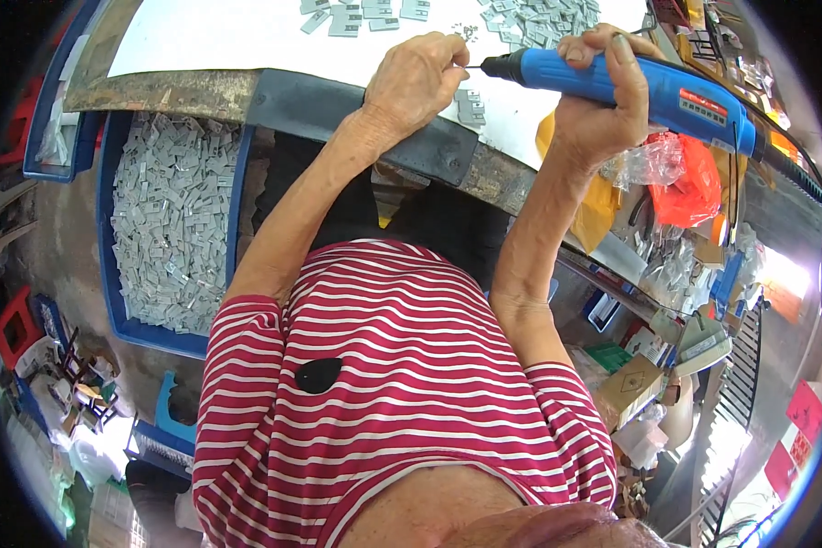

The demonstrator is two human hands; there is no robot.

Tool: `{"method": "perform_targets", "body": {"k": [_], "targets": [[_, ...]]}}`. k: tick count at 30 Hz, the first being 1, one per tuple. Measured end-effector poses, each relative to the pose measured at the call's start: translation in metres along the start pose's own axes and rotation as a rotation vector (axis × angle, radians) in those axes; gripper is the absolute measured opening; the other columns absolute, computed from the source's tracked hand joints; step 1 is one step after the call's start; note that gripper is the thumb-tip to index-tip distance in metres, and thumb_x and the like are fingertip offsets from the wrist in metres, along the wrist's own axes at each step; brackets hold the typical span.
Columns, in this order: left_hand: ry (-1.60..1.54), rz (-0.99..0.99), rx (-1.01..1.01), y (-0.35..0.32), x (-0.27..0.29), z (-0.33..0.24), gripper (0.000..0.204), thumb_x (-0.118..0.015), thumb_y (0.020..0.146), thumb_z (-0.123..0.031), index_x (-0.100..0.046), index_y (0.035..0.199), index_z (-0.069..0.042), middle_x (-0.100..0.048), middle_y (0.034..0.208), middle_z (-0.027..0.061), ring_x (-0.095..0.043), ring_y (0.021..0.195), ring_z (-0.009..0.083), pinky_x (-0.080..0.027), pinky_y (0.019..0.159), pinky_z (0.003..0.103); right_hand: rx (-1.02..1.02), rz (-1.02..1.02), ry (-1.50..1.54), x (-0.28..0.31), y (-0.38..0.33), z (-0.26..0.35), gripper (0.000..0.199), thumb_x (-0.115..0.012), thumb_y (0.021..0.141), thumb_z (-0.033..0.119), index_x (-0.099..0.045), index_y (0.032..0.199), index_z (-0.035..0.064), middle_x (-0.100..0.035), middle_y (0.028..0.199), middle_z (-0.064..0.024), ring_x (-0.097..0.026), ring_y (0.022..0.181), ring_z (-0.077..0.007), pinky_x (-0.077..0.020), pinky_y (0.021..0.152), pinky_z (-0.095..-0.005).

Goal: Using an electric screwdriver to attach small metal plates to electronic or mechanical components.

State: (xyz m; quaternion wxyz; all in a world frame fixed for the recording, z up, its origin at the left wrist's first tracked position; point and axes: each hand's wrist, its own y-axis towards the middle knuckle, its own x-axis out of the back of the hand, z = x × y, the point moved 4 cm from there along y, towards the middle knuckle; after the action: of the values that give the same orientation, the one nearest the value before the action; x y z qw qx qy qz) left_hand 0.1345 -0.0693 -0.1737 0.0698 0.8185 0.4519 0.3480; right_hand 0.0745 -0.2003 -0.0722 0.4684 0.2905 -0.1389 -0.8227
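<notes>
My right hand (603,91) is wrapped round a blue electric screwdriver (648,89), held level with its black nose toward the left. The thin bit of the screwdriver reaches to the fingertips of my left hand (420,80). Those fingers are pinched together at the bit's tip; whatever small piece they hold is hidden. Just under the bit, small grey plastic parts (470,108) lie on the white worktop (237,36). Tiny dark screws (467,32) are scattered beyond my left fingertips.
Farther back are a pile of grey parts (543,20) and several laid-out grey pieces (345,20). A blue crate (108,247) full of grey parts stands left below the table edge. Red plastic bags (690,187) hang at the right, near the screwdriver's black cable (795,173).
</notes>
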Motion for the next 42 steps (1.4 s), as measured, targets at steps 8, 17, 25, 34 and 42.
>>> {"method": "perform_targets", "body": {"k": [8,17,25,34,42], "targets": [[-0.031,0.016,0.022,0.001,0.001,0.0,0.014,-0.06,0.08,-0.014,-0.059,0.085,-0.001,-0.062,0.074,0.0123,-0.063,0.067,0.0225,-0.05,0.061,0.031,-0.012,-0.055,0.047,-0.001,-0.002,0.0,0.011,-0.053,0.076,0.005,-0.051,0.085,-0.0006,-0.056,0.075,-0.0156,-0.051,0.06,-0.0207,-0.0422,0.063,-0.0372],[-0.054,0.03,0.038,0.0,0.0,0.0,0.014,-0.06,0.08,-0.015,-0.059,0.085,-0.001,-0.062,0.073,0.0115,-0.061,0.065,0.0207,-0.049,0.061,0.031,-0.022,-0.04,0.029,-0.001,-0.003,0.0,0.011,-0.053,0.075,0.005,-0.052,0.085,0.0002,-0.057,0.076,-0.0149,-0.051,0.06,-0.0205,-0.0419,0.063,-0.0368],[-0.05,0.03,0.066,-0.001,0.004,-0.001,0.017,-0.061,0.075,-0.01,-0.059,0.089,0.0,-0.06,0.072,0.0129,-0.06,0.065,0.0217,-0.048,0.061,0.031,-0.033,-0.083,0.06,0.0,-0.004,0.003,0.012,-0.055,0.074,0.005,-0.052,0.085,0.0003,-0.056,0.075,-0.0152,-0.05,0.06,-0.0203,-0.041,0.063,-0.0372],[0.284,-0.213,-0.075,0.006,0.013,0.0,0.017,-0.058,0.074,-0.004,-0.06,0.091,0.0,-0.056,0.079,0.0145,-0.056,0.076,0.0275,-0.046,0.07,0.037,0.026,-0.085,-0.019,0.004,-0.007,0.014,0.013,-0.054,0.076,0.005,-0.052,0.088,-0.0004,-0.056,0.075,-0.0156,-0.05,0.059,-0.0207,-0.0402,0.063,-0.037],[0.627,-0.182,-0.015,0.016,0.022,0.013,0.025,-0.061,0.074,-0.005,-0.063,0.099,-0.005,-0.052,0.084,0.0103,-0.05,0.082,0.0256,-0.04,0.072,0.038,0.02,-0.072,-0.003,0.01,-0.008,0.013,0.014,-0.053,0.076,0.005,-0.051,0.089,-0.0001,-0.056,0.076,-0.0151,-0.051,0.06,-0.021,-0.0401,0.064,-0.0382]]}}
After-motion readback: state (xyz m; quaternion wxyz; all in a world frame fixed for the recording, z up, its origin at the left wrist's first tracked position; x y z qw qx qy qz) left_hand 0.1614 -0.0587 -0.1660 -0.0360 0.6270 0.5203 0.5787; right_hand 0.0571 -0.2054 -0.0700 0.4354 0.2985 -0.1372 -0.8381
